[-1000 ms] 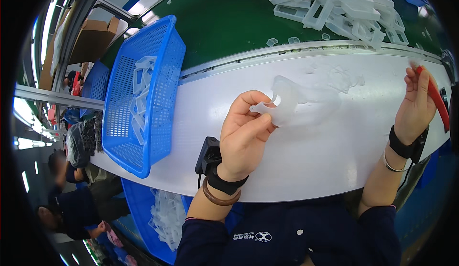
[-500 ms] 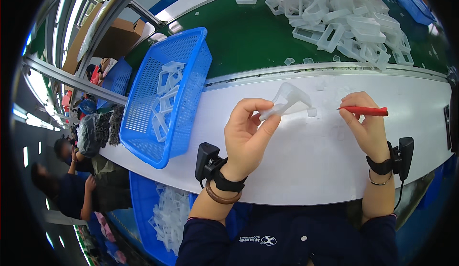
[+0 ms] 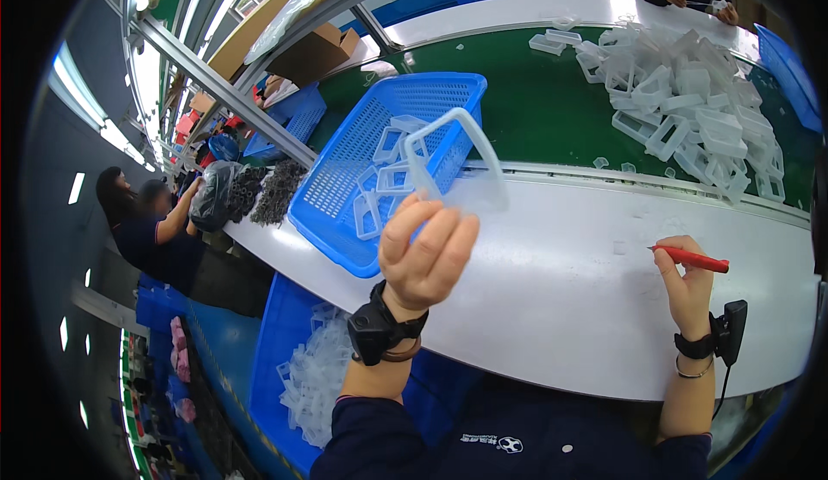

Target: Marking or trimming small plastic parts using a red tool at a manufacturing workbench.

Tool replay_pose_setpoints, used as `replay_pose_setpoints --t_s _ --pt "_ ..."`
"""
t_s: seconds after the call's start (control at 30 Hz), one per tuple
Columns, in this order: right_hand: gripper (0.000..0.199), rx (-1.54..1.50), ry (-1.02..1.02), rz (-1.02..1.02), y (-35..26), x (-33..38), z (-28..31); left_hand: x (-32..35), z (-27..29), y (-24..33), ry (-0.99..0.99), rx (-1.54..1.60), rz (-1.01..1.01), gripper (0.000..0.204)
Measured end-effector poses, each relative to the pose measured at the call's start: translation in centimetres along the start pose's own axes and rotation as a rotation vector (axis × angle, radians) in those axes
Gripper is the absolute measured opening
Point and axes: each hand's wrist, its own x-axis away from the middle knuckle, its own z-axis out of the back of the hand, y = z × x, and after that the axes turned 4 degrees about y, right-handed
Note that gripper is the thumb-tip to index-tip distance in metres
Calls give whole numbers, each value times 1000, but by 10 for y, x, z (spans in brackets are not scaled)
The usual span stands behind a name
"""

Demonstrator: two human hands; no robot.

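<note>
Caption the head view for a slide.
Left hand lifts a clear plastic frame beside a blue basket; right hand holds a red tool.

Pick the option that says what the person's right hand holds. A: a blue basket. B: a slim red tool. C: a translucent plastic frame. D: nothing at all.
B: the right hand pinches a slim red tool above the white table, while the left hand lifts the translucent plastic frame in front of the blue basket.
</note>
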Motion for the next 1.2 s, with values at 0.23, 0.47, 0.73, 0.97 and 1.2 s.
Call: replay_pose_setpoints --t_s 0.23,0.47,0.73,0.97,1.2 --pt "6 -4 40 63 6 -1 8 -33 -46 -23 -310 -200 325 38" --pt "6 -128 200 33 9 -7 10 -50 -220 90 -423 641 338 25" --pt "7 -148 258 -20 10 -10 21 -48 -276 146 -483 825 560 23" --pt "7 -285 232 -57 1 -7 18 -33 -157 102 -672 1224 746 30" --pt "7 -357 -310 -169 -12 6 4 2 -85 89 -797 1947 1316 42"
